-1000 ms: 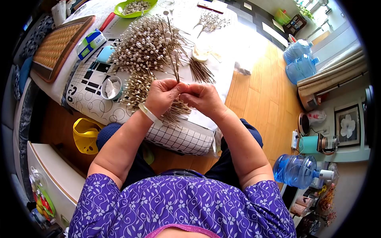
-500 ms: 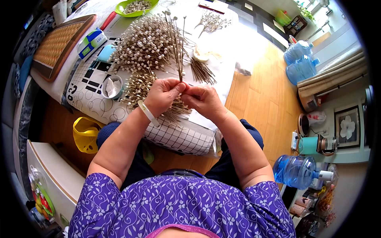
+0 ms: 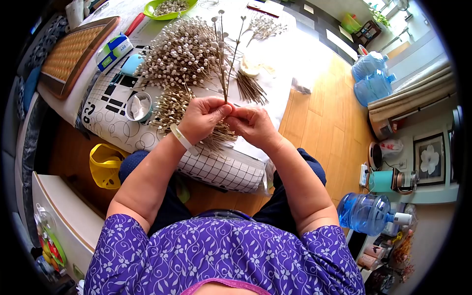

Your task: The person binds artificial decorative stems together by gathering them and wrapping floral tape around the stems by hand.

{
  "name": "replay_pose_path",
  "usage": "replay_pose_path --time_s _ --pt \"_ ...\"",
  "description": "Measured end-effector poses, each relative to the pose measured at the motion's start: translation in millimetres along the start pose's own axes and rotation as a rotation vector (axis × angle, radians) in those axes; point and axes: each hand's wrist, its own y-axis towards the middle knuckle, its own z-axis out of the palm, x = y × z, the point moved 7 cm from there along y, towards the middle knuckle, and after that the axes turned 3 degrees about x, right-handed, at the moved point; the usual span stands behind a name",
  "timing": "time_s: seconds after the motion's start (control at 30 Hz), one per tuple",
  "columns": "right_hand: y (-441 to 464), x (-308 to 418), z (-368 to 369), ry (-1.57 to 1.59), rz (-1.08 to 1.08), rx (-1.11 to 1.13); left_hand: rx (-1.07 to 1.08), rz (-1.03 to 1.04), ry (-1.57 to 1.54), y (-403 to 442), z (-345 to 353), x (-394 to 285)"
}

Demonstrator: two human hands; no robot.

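Note:
My left hand (image 3: 202,117), with a pale bracelet at the wrist, pinches a few thin brown stems (image 3: 226,81) by their lower part. They stand up from the fingers, topped with small pale buds, and one leans out to the right. Against the left fingertips, my right hand (image 3: 254,127) is closed in a pinch; what lies in it is hidden. Just beyond my hands is a large heap of white-budded stems (image 3: 179,54). A smaller bunch of budded stems (image 3: 172,108) lies nearer, partly behind my left hand. Right of the held stems rests a bundle of bare sticks (image 3: 250,88).
A small tub (image 3: 139,107) with white material stands left of the bunch. Farther back are a green bowl (image 3: 169,14) of buds, a blue-green packet (image 3: 114,51) and a loose budded spray (image 3: 265,27). A yellow bag (image 3: 105,167) is below the table's left side.
The held stems have fanned apart at the top, one now tilting to the right. Both hands stay almost in place, still pinched together.

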Motion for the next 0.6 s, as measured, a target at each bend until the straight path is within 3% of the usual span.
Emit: replay_pose_path --time_s 0.13,0.6 --pt "0 -3 3 0.136 0.070 0.039 -0.032 0.031 -0.035 3 -5 3" --pt "-2 -6 -1 0.039 0.081 0.026 -0.026 0.014 0.047 2 -1 2"
